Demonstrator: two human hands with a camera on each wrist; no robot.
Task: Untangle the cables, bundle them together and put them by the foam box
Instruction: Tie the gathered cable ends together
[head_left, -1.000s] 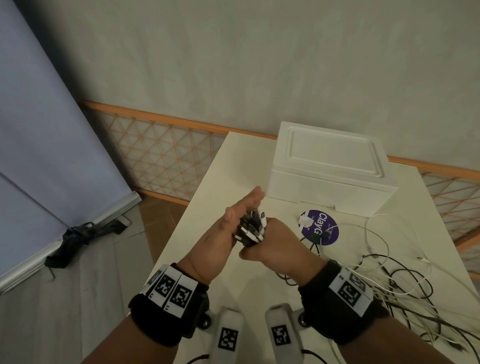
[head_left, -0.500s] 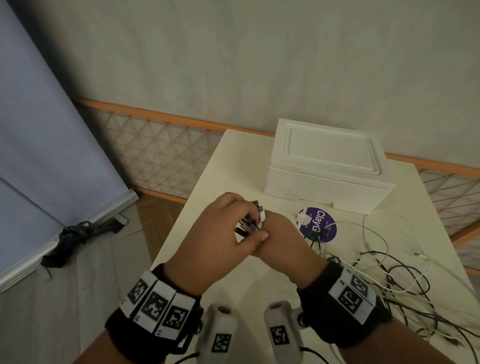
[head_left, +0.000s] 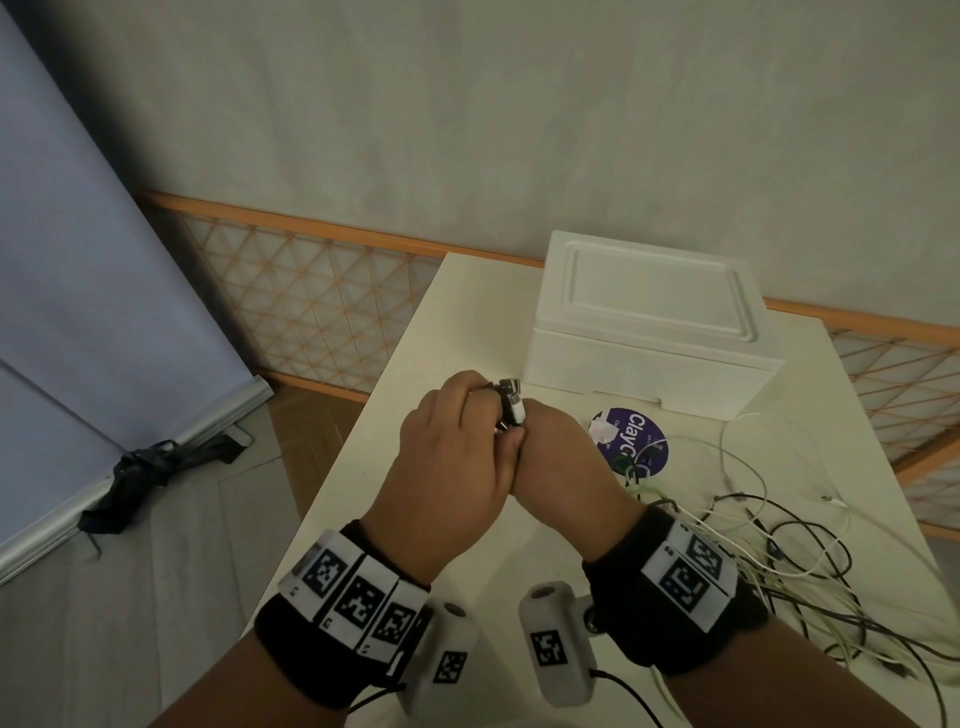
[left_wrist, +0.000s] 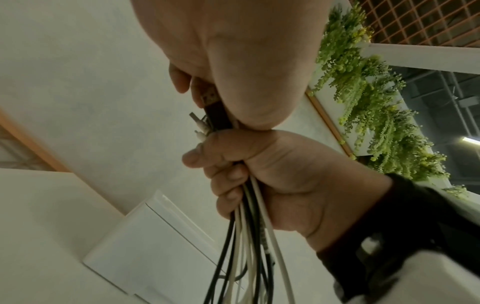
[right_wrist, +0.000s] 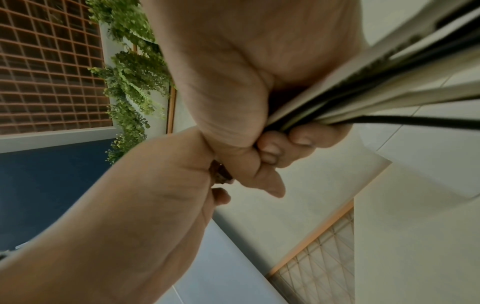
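Both hands meet above the table, just in front of the white foam box (head_left: 649, 322). My right hand (head_left: 561, 457) fists around a bundle of black and white cables (left_wrist: 246, 236), which hang down below it. The plug ends (head_left: 511, 402) stick out of the top of that fist. My left hand (head_left: 457, 447) curls over those plug ends and grips them, a dark USB plug (left_wrist: 210, 107) under its thumb base. In the right wrist view the cables (right_wrist: 363, 98) run out to the right from the right hand (right_wrist: 246, 72), with the left hand (right_wrist: 155, 205) pressed against it.
The cables' loose lengths (head_left: 779, 545) sprawl in tangled loops over the right part of the cream table (head_left: 415, 364). A round purple sticker (head_left: 631, 441) lies in front of the box. The table's left edge drops to the floor; a wall with an orange lattice stands behind.
The left hand, flat and open beside the plug ends a second ago, has closed over them. Both hands have shifted slightly towards the foam box.
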